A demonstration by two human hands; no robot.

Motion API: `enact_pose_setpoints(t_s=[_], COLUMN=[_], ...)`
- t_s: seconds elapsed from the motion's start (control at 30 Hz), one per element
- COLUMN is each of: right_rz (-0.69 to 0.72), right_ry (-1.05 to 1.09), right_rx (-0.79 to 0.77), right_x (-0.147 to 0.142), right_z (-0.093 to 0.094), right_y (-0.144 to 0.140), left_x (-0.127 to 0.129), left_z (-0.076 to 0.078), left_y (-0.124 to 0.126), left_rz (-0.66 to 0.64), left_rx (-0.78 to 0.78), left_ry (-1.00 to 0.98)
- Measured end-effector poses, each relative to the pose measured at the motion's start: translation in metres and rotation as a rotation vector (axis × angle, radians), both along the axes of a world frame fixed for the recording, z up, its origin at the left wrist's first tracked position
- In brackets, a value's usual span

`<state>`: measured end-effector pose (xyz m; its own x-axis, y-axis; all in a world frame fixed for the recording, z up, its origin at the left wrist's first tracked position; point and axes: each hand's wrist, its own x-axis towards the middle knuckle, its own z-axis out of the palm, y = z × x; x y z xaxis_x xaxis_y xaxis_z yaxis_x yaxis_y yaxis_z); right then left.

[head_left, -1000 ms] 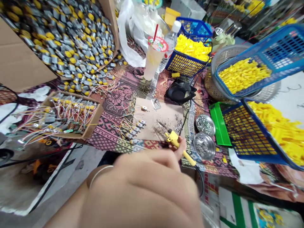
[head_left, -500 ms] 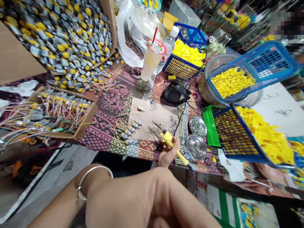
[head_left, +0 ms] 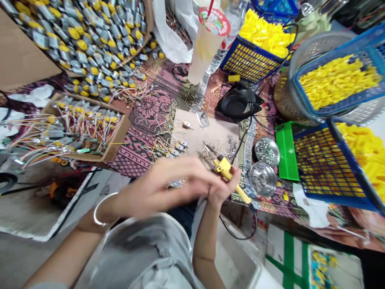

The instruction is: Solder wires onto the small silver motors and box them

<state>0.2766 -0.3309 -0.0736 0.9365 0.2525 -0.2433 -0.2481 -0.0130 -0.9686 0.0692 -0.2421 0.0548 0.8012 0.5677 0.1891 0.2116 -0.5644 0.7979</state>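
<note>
My right hand point(head_left: 221, 190) is wrapped round the yellow handle of a soldering iron point(head_left: 228, 170), whose metal tip points up and left over a sheet of cardboard point(head_left: 198, 138). Stretched out to the right, my left hand point(head_left: 171, 182) is blurred, with a bangle at its wrist. Its fingers reach across near the right hand, and I see nothing in them; whether the two touch I cannot tell. A row of small motors point(head_left: 177, 148) with wires lies at the sheet's left edge, partly behind my left hand. One single motor point(head_left: 186, 125) sits higher on the sheet, beside a small metal plate point(head_left: 202, 119).
Two metal bowls point(head_left: 263, 178) of small parts stand right of the cardboard, near a green tray point(head_left: 287, 150). Behind are a black fan point(head_left: 239, 102) and a drink cup point(head_left: 207, 44). Blue baskets point(head_left: 315, 160) hold yellow parts. At left, a box point(head_left: 117, 140) holds wired motors beside heaped motors point(head_left: 90, 52).
My left hand has moved down and away from close before the camera towards my right hand. The view has shifted closer to the table. The soldering iron stays in my right hand.
</note>
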Motion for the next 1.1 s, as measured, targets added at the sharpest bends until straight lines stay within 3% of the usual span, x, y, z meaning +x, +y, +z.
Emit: enact_pose_setpoints(t_s=[0.07,0.13,0.23,0.33,0.43,0.5,0.63,0.77,0.93,1.1], right_rz=[-0.046,-0.066,-0.057,-0.046,-0.045,-0.048,-0.055,-0.063,-0.064,-0.052], right_ry=[0.024,0.035,0.023,0.015,0.025,0.037,0.061,0.073,0.075,0.051], right_rx=[0.057,0.089,0.087,0.066,0.049,0.053,0.086,0.086,0.102,0.070], right_x=[0.000,-0.001,-0.001,-0.002,-0.001,-0.001,-0.001,-0.001,-0.001,0.000], right_z=[-0.001,-0.002,-0.001,0.001,0.002,0.002,0.002,0.002,0.004,0.002], right_y=[0.000,0.000,0.001,0.001,0.001,0.001,0.000,-0.001,0.000,0.000], left_x=[0.008,0.013,0.019,0.029,0.032,0.026,-0.001,-0.026,-0.037,-0.029], left_z=[-0.022,-0.049,-0.086,-0.104,-0.102,-0.095,-0.085,-0.092,-0.108,-0.116], left_y=[0.039,0.075,0.111,0.120,0.109,0.097,0.072,0.053,0.045,0.049], left_rz=[0.191,0.274,0.233,0.136,0.055,0.066,-0.009,-0.125,-0.031,0.077], left_rx=[0.049,0.147,0.210,0.250,0.264,0.287,0.339,0.447,0.506,0.529], left_ry=[0.022,0.128,0.261,0.368,0.416,0.395,0.373,0.442,0.348,0.266])
